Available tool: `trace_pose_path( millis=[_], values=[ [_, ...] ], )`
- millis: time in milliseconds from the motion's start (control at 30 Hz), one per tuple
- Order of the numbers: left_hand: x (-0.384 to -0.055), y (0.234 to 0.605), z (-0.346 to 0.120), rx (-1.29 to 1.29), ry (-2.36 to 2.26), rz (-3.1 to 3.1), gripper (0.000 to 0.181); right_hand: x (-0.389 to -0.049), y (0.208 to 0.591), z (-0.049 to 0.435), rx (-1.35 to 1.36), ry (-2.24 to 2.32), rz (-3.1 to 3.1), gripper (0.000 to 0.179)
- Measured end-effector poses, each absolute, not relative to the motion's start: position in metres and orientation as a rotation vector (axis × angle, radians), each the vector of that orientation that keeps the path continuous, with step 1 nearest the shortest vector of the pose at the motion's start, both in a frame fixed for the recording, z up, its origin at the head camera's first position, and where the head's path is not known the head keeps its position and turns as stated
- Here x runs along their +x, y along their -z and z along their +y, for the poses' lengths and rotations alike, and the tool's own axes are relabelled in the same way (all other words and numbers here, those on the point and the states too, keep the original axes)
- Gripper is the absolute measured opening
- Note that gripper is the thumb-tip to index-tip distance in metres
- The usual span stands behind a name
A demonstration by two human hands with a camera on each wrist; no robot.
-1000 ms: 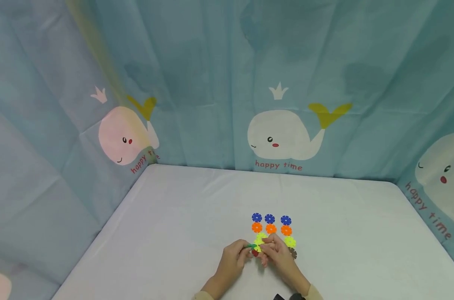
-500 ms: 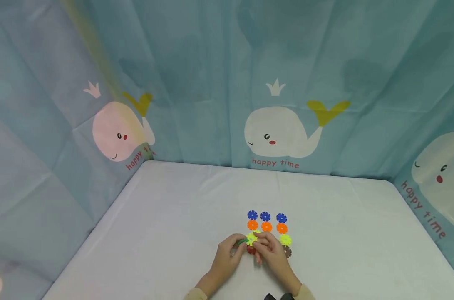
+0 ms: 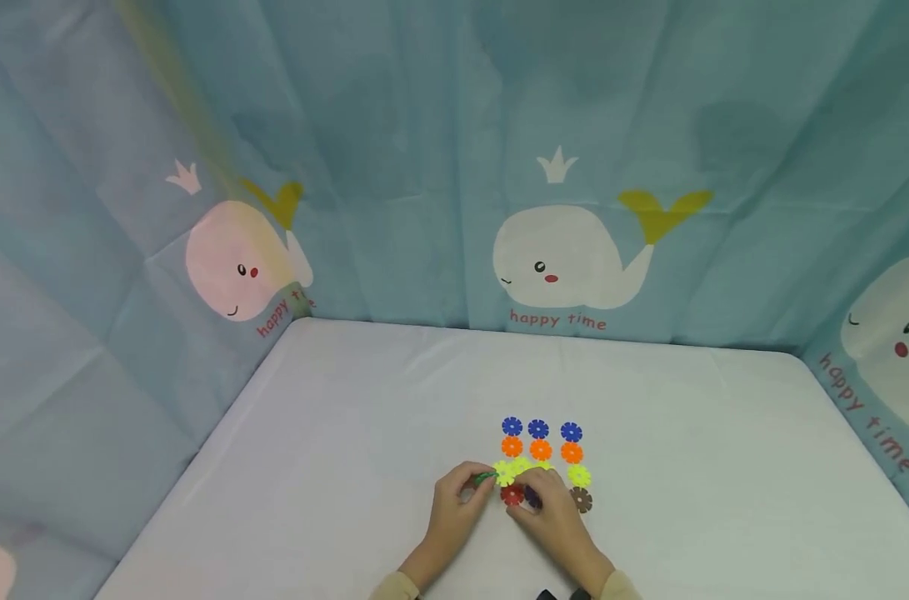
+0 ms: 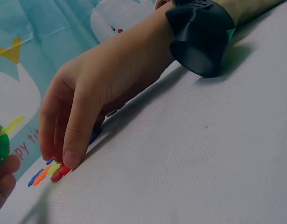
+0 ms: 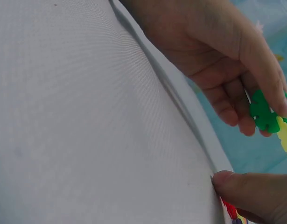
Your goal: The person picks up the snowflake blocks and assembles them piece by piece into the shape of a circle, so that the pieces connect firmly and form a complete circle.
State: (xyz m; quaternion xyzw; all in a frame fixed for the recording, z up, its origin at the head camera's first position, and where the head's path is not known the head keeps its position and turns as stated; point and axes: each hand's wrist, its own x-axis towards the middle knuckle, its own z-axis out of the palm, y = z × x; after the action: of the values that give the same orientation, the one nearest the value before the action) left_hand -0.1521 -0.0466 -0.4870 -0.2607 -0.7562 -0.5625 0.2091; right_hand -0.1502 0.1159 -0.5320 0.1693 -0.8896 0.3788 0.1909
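My left hand (image 3: 454, 500) pinches a green notched plastic disc (image 5: 263, 114) between thumb and fingers. Joined to its edge is a yellow disc (image 5: 285, 138), slotted in at an angle; both are held up off the table. Low over the table, my right hand (image 3: 555, 512) reaches around a red disc (image 3: 511, 494), its thumb and index finger spread on either side. In the left wrist view its fingertips are right at that red disc (image 4: 60, 173). A dark purple disc (image 3: 532, 497) lies partly hidden under the right hand.
Several flat discs form rows on the white table (image 3: 364, 433): blue (image 3: 538, 429) at the back, then orange (image 3: 540, 450), then yellow (image 3: 579, 476). A brown disc (image 3: 581, 500) lies right of my hand. Patterned blue curtains (image 3: 394, 208) border the table.
My right hand has let go of the joined yellow disc and lowered to the red disc. My left hand keeps the green and yellow pair.
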Motion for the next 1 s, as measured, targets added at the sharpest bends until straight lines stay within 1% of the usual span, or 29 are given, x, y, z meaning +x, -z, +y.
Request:
trace_pose_path(
  millis=[233,267,433,533,633,700,800,900,1000],
  values=[
    [-0.156,0.490,-0.041,-0.657,1.661,-2.129,0.009,-0.154,0.529,0.121,0.487,-1.057,-2.518,0.035],
    [-0.158,0.495,-0.041,-0.652,1.669,-2.127,0.009,-0.154,0.529,0.121,0.482,-1.070,-2.523,0.035],
    [-0.157,0.495,-0.041,-0.647,1.686,-2.127,0.010,-0.154,0.529,0.122,0.519,-1.104,-2.438,0.027],
    [-0.157,0.490,-0.041,-0.673,1.696,-2.120,0.007,-0.155,0.529,0.122,0.520,-1.151,-2.338,0.028],
    [-0.157,0.489,-0.042,-0.684,1.690,-2.123,0.007,-0.155,0.527,0.121,0.551,-1.161,-2.314,0.026],
    [-0.157,0.489,-0.042,-0.686,1.682,-2.119,0.007,-0.155,0.527,0.121,0.616,-1.107,-2.333,0.023],
    [-0.157,0.489,-0.042,-0.671,1.672,-2.115,0.008,-0.153,0.524,0.121,0.713,-0.959,-2.380,0.025],
    [-0.155,0.490,-0.044,-0.647,1.673,-2.114,0.009,-0.147,0.520,0.120,0.755,-0.840,-2.443,0.026],
    [-0.154,0.491,-0.046,-0.630,1.671,-2.120,0.009,-0.142,0.515,0.118,0.766,-0.839,-2.527,0.025]
  ],
)
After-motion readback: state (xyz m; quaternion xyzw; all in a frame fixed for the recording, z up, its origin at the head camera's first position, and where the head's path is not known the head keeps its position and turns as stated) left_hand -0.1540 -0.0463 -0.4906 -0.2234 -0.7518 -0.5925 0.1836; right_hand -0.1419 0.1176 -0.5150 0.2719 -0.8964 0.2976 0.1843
